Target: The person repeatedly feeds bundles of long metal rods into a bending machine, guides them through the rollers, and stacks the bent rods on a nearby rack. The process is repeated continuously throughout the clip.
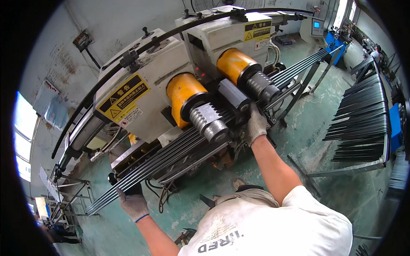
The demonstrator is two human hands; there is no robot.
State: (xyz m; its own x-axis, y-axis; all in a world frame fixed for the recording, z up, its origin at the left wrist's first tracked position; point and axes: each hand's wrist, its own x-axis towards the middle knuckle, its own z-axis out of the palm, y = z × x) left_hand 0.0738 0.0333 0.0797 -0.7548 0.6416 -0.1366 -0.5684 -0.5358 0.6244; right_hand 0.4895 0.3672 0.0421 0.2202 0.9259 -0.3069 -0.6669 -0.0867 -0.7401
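A bundle of long, thin, dark metal bars (147, 168) runs slantwise across the front of a machine, from lower left to upper right. My left hand (135, 205), in a grey knitted glove with a blue cuff edge, is closed around the bars near their left end, thumb on the near side. Beside the machine's dark angular block (233, 94) is my right hand (257, 126), also gloved. Its fingers bend inward by the block's near end; what they hold is hidden. Two toothed dark cylinders (208, 121) on orange housings (184, 96) flank the block.
The cream machine body (143, 85) bears yellow-black warning labels (124, 96). A curved black hose (171, 33) arches above it. At right, a rack (363, 167) carries many dark bars. A support stand (294, 100) holds the bundle's far end. Cables (162, 194) hang below the machine.
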